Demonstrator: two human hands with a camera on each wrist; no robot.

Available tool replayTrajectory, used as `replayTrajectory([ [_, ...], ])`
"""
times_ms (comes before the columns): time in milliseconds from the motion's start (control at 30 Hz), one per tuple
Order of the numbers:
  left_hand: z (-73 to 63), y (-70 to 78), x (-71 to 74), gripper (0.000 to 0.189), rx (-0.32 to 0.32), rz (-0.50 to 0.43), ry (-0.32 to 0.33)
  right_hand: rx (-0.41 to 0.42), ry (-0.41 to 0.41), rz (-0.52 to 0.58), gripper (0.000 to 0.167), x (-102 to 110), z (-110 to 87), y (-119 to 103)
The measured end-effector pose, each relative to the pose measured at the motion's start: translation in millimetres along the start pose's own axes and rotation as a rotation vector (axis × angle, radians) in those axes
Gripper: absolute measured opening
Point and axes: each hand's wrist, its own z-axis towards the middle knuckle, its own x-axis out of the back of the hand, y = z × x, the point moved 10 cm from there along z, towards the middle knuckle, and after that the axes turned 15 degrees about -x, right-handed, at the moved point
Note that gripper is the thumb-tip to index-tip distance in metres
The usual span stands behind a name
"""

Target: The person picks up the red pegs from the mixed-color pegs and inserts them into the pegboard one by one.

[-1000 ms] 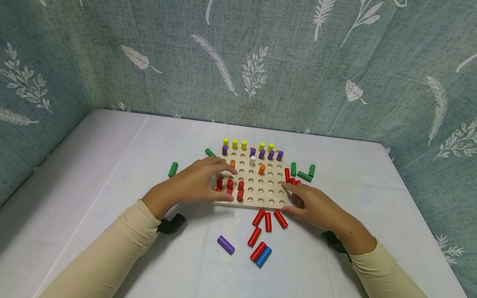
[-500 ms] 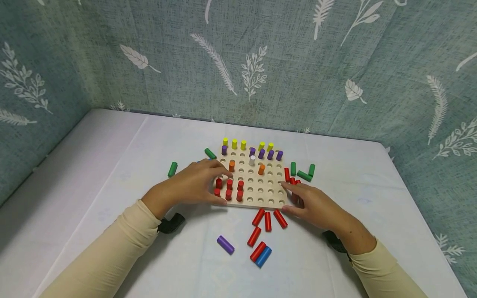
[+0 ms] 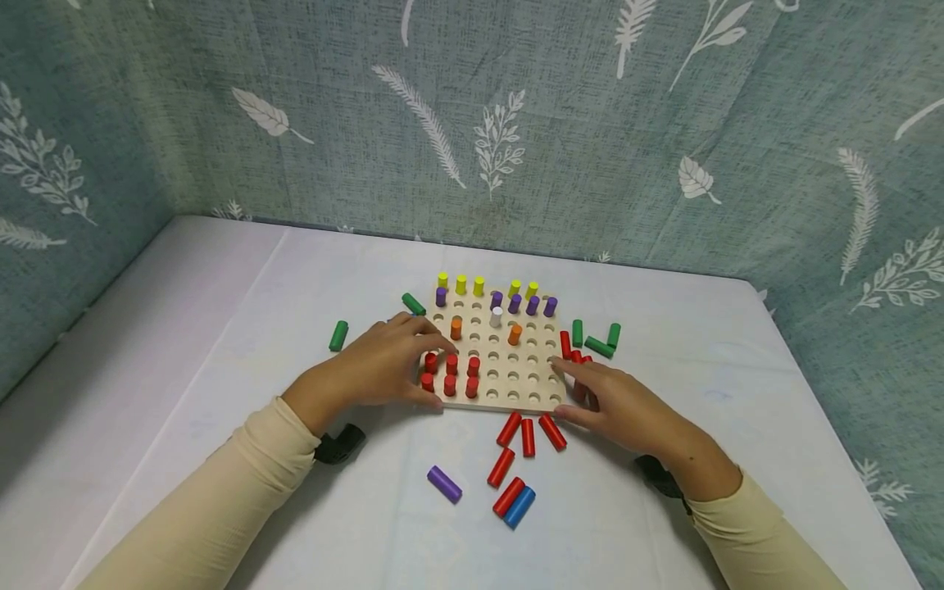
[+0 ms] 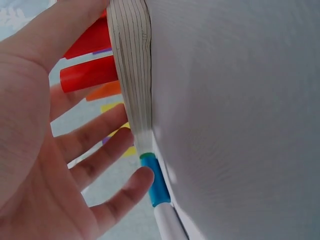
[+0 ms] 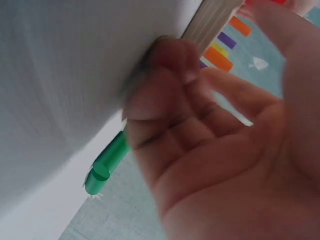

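A pale wooden pegboard [image 3: 505, 365] lies in the middle of the table with coloured pegs upright in it. My left hand [image 3: 383, 362] is at its left front corner, thumb by the front edge, fingers spread along the left side. Red pegs [image 3: 451, 365] stand beside the index finger. In the left wrist view, a blue peg [image 4: 159, 185] lies by the little finger and the board's edge [image 4: 132, 75]. My right hand [image 3: 619, 400] holds the right front corner between thumb and index finger, the other fingers curled. Red pegs [image 3: 565, 344] lie just behind it, partly hidden.
Loose red pegs [image 3: 501, 468], a blue peg [image 3: 519, 508] and a purple peg [image 3: 445, 484] lie in front of the board. Green pegs [image 3: 599, 347] lie to the right, with another green peg [image 3: 338, 336] at the left. A patterned curtain [image 3: 354, 123] hangs behind the table.
My left hand has drawn back to the left from over the pegboard to its corner, uncovering an orange peg and red pegs. The right hand stays at its corner.
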Motion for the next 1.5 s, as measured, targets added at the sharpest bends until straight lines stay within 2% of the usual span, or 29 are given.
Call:
replayTrajectory([
  [100, 0.0, 0.8, 0.6, 0.074, -0.005, -0.004, 0.003, 0.024, -0.004, 0.035, 0.061, 2, -2.9, -5],
  [333, 0.8, 0.8, -0.6, 0.074, -0.004, -0.025, -0.001, 0.070, -0.029, 0.067, 0.028, 1, -9.4, -18],
  [467, 0.3, 1.9, -0.2, 0.074, -0.019, -0.010, -0.010, 0.083, -0.070, 0.076, 0.020, -3, -11.3, -23],
  [967, 1.3, 2.2, -1.5, 0.075, -0.007, -0.006, -0.027, 0.056, -0.171, 0.072, 0.025, -15, -13.8, -24],
  [1500, 3.2, 0.9, -2.7, 0.074, -0.015, -0.004, -0.031, 0.066, -0.164, 0.052, 0.030, -19, -13.4, -25],
])
